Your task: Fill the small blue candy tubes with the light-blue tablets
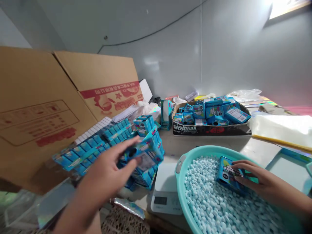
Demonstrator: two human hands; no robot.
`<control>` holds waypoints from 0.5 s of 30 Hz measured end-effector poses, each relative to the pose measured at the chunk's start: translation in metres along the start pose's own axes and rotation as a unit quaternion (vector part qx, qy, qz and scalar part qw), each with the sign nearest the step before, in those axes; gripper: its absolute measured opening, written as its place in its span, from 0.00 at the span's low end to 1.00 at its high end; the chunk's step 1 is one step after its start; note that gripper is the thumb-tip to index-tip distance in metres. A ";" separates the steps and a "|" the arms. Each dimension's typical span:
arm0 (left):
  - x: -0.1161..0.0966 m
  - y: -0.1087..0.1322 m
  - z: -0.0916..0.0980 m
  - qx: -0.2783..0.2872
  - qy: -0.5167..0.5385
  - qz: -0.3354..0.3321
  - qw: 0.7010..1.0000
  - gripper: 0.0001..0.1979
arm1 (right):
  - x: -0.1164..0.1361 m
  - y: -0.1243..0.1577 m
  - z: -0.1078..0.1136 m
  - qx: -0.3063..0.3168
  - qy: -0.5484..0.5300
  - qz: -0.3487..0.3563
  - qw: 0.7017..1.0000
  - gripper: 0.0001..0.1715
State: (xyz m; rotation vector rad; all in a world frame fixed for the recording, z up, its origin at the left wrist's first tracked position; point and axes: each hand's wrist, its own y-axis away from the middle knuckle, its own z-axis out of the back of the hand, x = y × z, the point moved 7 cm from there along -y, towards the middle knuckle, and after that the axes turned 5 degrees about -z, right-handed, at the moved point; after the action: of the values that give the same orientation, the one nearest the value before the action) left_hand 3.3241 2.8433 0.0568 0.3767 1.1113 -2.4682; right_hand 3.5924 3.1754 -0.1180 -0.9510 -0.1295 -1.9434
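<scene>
My left hand point(107, 167) is closed around a small blue candy box point(147, 154) with a dark round hole in its side. It is a little blurred, beside a stack of like boxes point(143, 125) in a display tray. My right hand point(255, 175) grips another blue candy box point(226, 170), tilted and resting among the pale blue candies point(207, 191). These candies lie in a turquoise basin point(181, 188). Part of the right hand's box is hidden behind the fingers.
A white scale point(167, 180) stands left of the basin. Behind it, a black carton point(212, 130) holds many loose blue boxes. Packed rows of blue boxes point(89, 152) lie at left before a large cardboard box point(107, 68). A blue-edged tray point(287, 169) is at right.
</scene>
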 end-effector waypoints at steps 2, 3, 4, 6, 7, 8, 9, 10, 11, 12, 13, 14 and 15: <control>-0.005 -0.025 0.035 -0.053 0.019 -0.014 0.998 0.28 | 0.000 -0.001 0.000 -0.003 -0.002 0.004 1.000 0.25; -0.006 -0.037 0.047 -0.075 0.025 -0.012 0.997 0.30 | 0.000 -0.001 0.000 -0.004 -0.003 0.007 1.000 0.25; -0.006 -0.049 0.055 -0.099 0.015 -0.008 0.995 0.31 | 0.000 0.000 0.000 -0.005 -0.004 0.009 1.000 0.25; -0.007 -0.069 0.062 -0.130 -0.063 0.012 0.989 0.30 | -0.001 0.001 0.000 -0.003 -0.006 0.006 1.000 0.25; -0.008 -0.077 0.060 -0.136 -0.123 0.029 0.983 0.29 | -0.001 0.002 0.000 -0.001 -0.007 0.003 1.000 0.25; -0.009 -0.084 0.057 -0.130 -0.185 0.046 0.973 0.26 | -0.002 0.002 0.000 -0.001 -0.009 0.003 1.000 0.25; -0.010 -0.090 0.051 -0.116 -0.242 0.061 0.961 0.24 | -0.001 0.003 0.000 -0.001 -0.012 0.004 1.000 0.24; -0.011 -0.095 0.045 -0.097 -0.287 0.075 0.950 0.22 | -0.001 0.004 0.000 -0.001 -0.015 0.006 1.000 0.23; -0.010 -0.100 0.039 -0.078 -0.319 0.087 0.940 0.20 | 0.000 0.004 0.000 -0.001 -0.017 0.010 1.000 0.23; -0.010 -0.104 0.032 -0.060 -0.342 0.095 0.933 0.19 | 0.001 0.004 0.000 -0.003 -0.020 0.017 1.000 0.23; -0.008 -0.108 0.027 -0.045 -0.361 0.099 0.926 0.19 | 0.003 0.004 0.000 -0.005 -0.021 0.022 1.000 0.23; -0.006 -0.111 0.022 -0.038 -0.375 0.100 0.921 0.19 | 0.004 0.003 0.001 -0.006 -0.021 0.027 0.999 0.24; -0.004 -0.114 0.019 -0.039 -0.385 0.101 0.917 0.20 | 0.005 0.003 0.001 -0.008 -0.019 0.029 0.999 0.24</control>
State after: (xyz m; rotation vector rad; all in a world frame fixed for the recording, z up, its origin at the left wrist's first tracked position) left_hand 3.2730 2.8981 0.1446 -0.4603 0.7655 -2.0596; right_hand 3.5939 3.1709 -0.1146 -0.9912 -0.1080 -1.8772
